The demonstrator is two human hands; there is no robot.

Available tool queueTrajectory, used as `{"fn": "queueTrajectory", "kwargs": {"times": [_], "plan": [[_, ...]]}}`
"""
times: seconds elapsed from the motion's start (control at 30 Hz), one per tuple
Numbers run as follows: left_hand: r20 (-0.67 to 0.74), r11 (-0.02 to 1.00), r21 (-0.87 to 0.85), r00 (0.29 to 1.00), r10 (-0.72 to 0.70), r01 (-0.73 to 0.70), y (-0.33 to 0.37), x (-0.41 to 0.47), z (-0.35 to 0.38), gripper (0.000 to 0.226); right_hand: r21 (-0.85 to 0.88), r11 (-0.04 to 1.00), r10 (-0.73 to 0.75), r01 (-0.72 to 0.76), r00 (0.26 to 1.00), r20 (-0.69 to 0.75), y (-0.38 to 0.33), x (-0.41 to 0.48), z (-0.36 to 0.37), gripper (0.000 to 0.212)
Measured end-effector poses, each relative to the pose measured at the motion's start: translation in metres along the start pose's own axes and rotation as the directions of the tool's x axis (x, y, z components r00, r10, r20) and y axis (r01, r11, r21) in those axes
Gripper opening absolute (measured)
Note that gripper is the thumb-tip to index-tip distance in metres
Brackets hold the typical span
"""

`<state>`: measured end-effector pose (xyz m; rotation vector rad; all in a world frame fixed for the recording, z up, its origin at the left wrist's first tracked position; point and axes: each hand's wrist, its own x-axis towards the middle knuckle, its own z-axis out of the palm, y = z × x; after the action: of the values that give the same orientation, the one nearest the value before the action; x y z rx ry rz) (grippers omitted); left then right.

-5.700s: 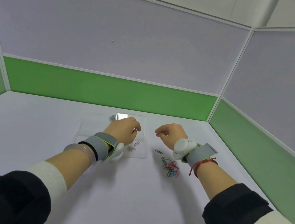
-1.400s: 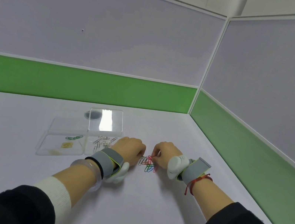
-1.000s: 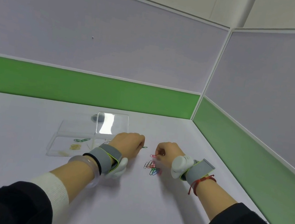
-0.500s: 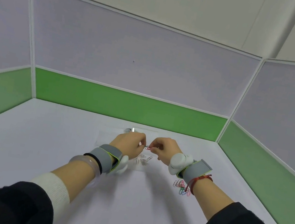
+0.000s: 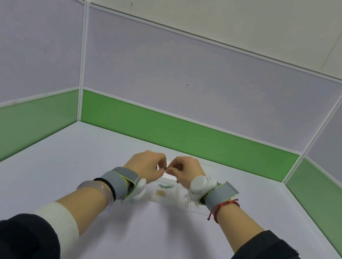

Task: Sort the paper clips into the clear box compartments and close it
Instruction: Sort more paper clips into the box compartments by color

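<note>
Left hand (image 5: 147, 166) and right hand (image 5: 183, 170) pinching one paper clip (image 5: 166, 169) together, mid-frame, above clear box (image 5: 173, 197).

Two forearms reach forward, each wrist wrapped in a grey strap. The left hand (image 5: 147, 166) and right hand (image 5: 183, 170) meet fingertip to fingertip, both curled in a pinch.

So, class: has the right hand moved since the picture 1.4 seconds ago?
Yes. The right hand has left the loose clips on the table and now hangs over the clear box, pinching a clip with the left hand.
</note>
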<state>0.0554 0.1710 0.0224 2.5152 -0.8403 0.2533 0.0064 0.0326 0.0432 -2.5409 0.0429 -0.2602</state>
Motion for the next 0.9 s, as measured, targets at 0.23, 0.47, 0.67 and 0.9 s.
{"fn": "queueTrajectory", "kwargs": {"times": [0.23, 0.47, 0.67, 0.9], "plan": [[0.027, 1.000, -0.019, 1.000, -0.007, 0.008, -0.008, -0.001, 0.005, 0.014, -0.014, 1.000, 0.006, -0.006, 1.000, -0.022, 0.000, 0.006, 0.011, 0.018], [0.072, 0.999, 0.019, 0.997, -0.037, 0.036, -0.014, 0.002, 0.015, 0.017, -0.123, 0.992, 0.016, -0.015, 1.000, 0.003, 0.016, 0.005, 0.011, 0.021], [0.073, 0.996, 0.085, 0.997, -0.012, 0.006, -0.013, 0.005, 0.019, 0.023, -0.175, 0.985, 0.003, -0.003, 1.000, 0.000, 0.022, 0.004, 0.007, 0.027], [0.063, 0.994, 0.107, 0.998, 0.005, -0.012, -0.008, 0.006, 0.019, 0.027, -0.202, 0.979, 0.001, 0.000, 1.000, 0.005, 0.025, -0.001, 0.001, 0.028]]}}
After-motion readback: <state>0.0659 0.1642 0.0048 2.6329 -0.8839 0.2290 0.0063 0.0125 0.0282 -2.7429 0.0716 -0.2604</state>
